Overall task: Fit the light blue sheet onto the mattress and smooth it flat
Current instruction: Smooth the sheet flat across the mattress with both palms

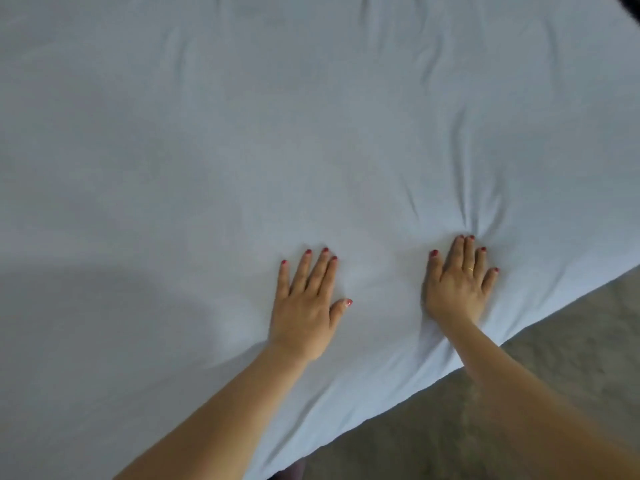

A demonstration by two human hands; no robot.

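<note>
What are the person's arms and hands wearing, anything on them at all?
Both forearms are bare, with no sleeves in view. The nails on the left hand and right hand are painted red. A thin gold ring sits on one finger of the right hand.

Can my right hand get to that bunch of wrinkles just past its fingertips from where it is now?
Probably yes. The right hand lies flat on the sheet, and the wrinkles fan out just beyond its fingertips. Nothing lies between them, so sliding forward should reach them.
</note>
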